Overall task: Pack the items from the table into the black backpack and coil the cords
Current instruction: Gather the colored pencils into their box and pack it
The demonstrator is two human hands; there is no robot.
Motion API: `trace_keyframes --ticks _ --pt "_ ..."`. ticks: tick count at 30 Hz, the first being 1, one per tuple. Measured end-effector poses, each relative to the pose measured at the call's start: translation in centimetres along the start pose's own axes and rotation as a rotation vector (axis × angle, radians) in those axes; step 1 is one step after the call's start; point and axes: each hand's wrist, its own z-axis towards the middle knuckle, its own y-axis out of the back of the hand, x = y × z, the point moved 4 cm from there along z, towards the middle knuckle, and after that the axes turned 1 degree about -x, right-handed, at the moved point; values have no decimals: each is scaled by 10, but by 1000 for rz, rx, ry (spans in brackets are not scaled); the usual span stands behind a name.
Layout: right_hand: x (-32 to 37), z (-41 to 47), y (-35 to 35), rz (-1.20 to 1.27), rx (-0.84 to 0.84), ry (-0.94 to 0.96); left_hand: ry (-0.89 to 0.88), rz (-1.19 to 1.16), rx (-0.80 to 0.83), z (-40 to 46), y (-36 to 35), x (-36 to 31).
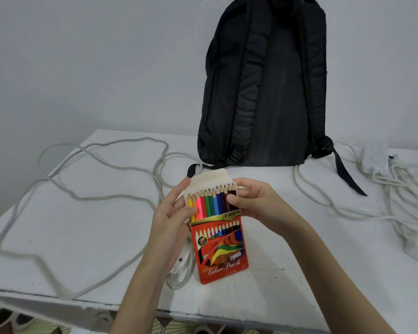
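Head: both hands — left hand (171,220), right hand (256,201) — grip pencil box (221,251).

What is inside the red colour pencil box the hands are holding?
The open pencil box shows a row of coloured pencils, tips up, from yellow to black. Their lower halves are hidden by the box front, and the right hand covers the darkest ones.

The top of the black backpack (266,88) is cut off by the picture's top edge. The left hand (171,220) hides part of the pencil box (217,242) and part of a white plug (182,268). The white cord (405,208) runs off the right edge. The power strip (375,157) is blurry.
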Motion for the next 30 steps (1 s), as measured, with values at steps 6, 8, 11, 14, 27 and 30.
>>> trace_keyframes --ticks 6,8,11,14,27,30 --pt "-1 -1 -1 -21 -1 25 -30 4 -9 -1 -1 2" --pt "-2 -1 -2 -31 -2 34 -43 5 -7 -1 -1 2" --pt "-4 -2 -3 -1 -26 56 -50 -8 -7 -1 -3 4" --pt "-7 -2 -3 42 -64 79 -49 40 -20 0 -1 8" --pt "-20 -2 2 145 -218 90 -25 215 -53 3 2 21" --pt "-26 -2 1 133 -297 137 -28 199 -58 2 -1 20"
